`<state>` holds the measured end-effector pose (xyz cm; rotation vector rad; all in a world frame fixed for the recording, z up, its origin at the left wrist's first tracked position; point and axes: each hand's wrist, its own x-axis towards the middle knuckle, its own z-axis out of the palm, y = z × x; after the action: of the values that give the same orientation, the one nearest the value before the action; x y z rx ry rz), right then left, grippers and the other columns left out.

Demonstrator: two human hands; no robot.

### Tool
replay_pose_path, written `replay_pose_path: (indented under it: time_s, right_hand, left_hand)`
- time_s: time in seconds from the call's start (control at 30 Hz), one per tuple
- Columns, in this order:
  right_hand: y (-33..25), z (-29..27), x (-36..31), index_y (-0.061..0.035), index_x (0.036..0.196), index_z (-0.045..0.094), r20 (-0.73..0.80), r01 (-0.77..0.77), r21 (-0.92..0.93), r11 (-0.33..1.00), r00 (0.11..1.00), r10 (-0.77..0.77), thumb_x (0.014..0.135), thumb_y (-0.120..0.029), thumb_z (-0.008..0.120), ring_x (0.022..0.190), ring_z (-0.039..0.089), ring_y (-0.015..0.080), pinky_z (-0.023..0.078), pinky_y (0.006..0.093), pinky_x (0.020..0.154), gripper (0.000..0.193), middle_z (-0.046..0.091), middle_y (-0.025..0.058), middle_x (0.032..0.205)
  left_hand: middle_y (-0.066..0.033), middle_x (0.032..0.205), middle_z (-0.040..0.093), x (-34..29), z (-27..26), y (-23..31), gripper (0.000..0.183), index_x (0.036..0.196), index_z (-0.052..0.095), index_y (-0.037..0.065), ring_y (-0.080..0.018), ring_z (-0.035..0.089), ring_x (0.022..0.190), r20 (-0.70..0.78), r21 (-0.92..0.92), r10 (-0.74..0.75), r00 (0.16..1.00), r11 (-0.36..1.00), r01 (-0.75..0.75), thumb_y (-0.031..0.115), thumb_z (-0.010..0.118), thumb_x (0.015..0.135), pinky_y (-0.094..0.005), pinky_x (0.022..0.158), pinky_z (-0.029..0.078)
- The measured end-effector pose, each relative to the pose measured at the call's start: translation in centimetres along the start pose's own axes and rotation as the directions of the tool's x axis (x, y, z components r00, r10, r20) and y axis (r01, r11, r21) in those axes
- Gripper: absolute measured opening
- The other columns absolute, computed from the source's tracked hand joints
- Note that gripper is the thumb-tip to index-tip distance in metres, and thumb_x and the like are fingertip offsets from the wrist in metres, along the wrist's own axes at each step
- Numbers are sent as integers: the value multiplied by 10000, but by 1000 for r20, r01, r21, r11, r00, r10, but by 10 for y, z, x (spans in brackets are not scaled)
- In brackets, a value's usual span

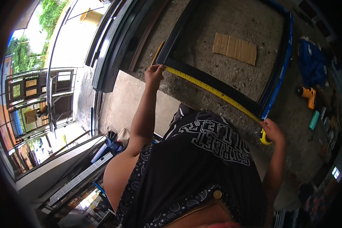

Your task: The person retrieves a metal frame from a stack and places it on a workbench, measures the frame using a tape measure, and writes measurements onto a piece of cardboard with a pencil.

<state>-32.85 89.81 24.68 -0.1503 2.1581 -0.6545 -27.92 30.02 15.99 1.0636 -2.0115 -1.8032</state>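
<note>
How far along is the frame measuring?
Done: the yellow tape is stretched along the black frame's near rail. In hand: left hand pins the tape end at one corner, right hand holds the case at the other. Left: the other rails show no tape.

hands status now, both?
Left hand: pinching the tape end against the frame corner.
Right hand: closed on the yellow tape case at the frame's other corner.

A sleeveless black cloth top (212, 159) fills the lower middle of the frame, with large white outlined block lettering across its front. Its side panels and lower hem carry a white paisley pattern, and both arms are bare.
</note>
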Motion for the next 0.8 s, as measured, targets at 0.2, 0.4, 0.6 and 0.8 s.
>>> replay_pose_path:
  time_s: [0.2,0.4,0.6,0.8]
  right_hand:
    - [-5,-3,-1,-11,935,586,14,-46,-25,999,999,46,949,-393,591,765,622,265,487,388,726,383,641,175,831]
    - [-16,-7,-3,-10,925,597,4,-68,-82,994,998,68,943,-418,592,774,631,280,489,394,724,408,646,180,838]
    - [-10,-8,1,-1,870,603,28,-144,-106,984,989,148,944,-421,590,728,618,280,486,398,703,426,632,179,796]
    - [0,-2,9,-28,870,686,104,-136,2,991,985,135,964,-419,546,726,634,213,495,373,723,426,667,141,782]
  left_hand:
    - [-53,754,655,6,-3,19,229,944,679,-43,-95,515,512,21,56,-117,993,992,116,177,699,883,-249,454,422]
    - [-57,757,651,6,-1,37,204,976,681,-23,-95,495,506,43,78,-174,984,982,170,153,696,873,-248,449,404]
    - [-53,756,646,14,-6,33,209,1008,697,-8,-96,498,507,101,81,-154,983,986,146,135,688,856,-247,453,406]
    - [-25,692,624,15,-7,40,228,935,717,8,-96,525,516,20,325,-141,990,937,127,207,724,824,-278,459,437]
